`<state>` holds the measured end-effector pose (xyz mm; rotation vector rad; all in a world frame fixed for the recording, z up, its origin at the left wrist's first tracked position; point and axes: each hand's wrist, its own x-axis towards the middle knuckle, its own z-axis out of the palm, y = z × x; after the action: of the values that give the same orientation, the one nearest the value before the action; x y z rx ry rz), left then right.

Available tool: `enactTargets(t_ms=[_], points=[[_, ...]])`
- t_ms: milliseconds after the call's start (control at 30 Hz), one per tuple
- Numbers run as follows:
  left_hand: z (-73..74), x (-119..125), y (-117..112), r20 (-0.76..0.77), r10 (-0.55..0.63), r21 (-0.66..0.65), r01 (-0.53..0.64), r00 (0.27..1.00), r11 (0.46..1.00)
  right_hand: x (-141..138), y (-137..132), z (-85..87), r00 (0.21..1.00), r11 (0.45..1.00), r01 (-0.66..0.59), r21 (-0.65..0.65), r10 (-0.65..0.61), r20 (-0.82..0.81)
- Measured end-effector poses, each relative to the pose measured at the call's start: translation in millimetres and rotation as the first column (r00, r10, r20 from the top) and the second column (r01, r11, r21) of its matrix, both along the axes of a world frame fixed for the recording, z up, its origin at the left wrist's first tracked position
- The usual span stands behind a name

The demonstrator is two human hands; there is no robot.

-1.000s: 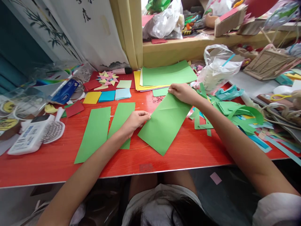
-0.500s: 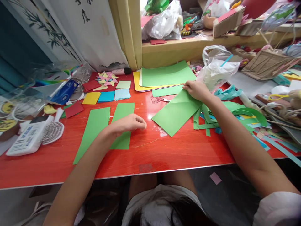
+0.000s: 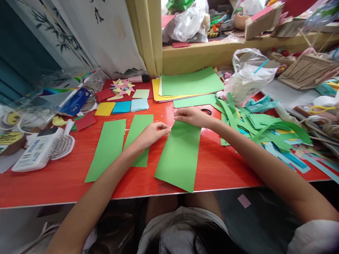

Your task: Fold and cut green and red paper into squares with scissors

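A long green paper sheet (image 3: 178, 155) lies lengthwise on the red table (image 3: 63, 183), its near end at the table's front edge. My left hand (image 3: 152, 133) pinches the sheet's far left corner. My right hand (image 3: 192, 116) pinches its far edge just to the right. The two hands sit close together. Two narrower green strips (image 3: 108, 150) lie side by side to the left, the nearer one partly under my left forearm.
A stack of green and yellow sheets (image 3: 190, 84) lies at the back, with small coloured squares (image 3: 122, 107) and paper stars (image 3: 122, 86) left of it. Green and blue offcuts (image 3: 265, 127) pile up on the right beside a plastic bag (image 3: 249, 76). A white box and a brush (image 3: 43, 148) sit far left.
The green sheet was swung from a slanted spot on the right to lie straight in front of me. My right hand came left with it; my left hand took hold of its corner again.
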<state>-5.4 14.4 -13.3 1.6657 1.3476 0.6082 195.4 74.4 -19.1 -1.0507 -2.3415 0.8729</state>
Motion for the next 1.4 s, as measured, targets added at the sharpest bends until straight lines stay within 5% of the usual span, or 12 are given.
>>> enactTargets(t_ms=[300,400,533,633,800,900,1033,1400], points=[[-15.6,1.9,1.9,0.084,0.061,0.166,-0.074,0.995,0.983,-3.0,-4.5,8.5,0.98,0.994,0.108,-0.017,-0.11,-0.166],[-11.2,3.3,0.8,0.168,0.037,0.026,-0.042,0.985,0.999,2.7,3.0,1.9,0.973,0.983,0.165,-0.087,-0.176,-0.148],[-5.6,1.7,0.2,0.319,0.169,-0.27,-0.082,0.932,0.96,5.3,4.6,-4.9,0.959,0.953,0.202,-0.228,-0.239,-0.151],[-5.8,-3.7,2.6,0.413,0.197,-0.345,-0.048,0.889,0.937,4.5,-0.4,-1.7,0.947,0.923,0.178,-0.343,-0.255,-0.194],[-5.5,-6.0,3.5,0.337,0.122,-0.374,0.014,0.933,0.927,7.3,0.0,1.1,0.982,0.852,0.046,-0.521,-0.133,-0.131],[-4.4,0.6,0.2,0.231,0.14,-0.269,-0.075,0.963,0.96,8.8,1.6,0.1,0.994,0.788,-0.013,-0.616,-0.054,-0.09],[-5.9,5.5,-1.4,0.285,0.208,-0.208,-0.151,0.936,0.966,3.1,-6.1,4.4,0.994,0.735,-0.093,-0.671,0.029,-0.105],[-15.3,4.0,2.0,0.254,0.17,-0.177,-0.127,0.952,0.976,-24.0,-19.5,-5.0,0.993,0.912,-0.068,-0.405,0.022,-0.118]])
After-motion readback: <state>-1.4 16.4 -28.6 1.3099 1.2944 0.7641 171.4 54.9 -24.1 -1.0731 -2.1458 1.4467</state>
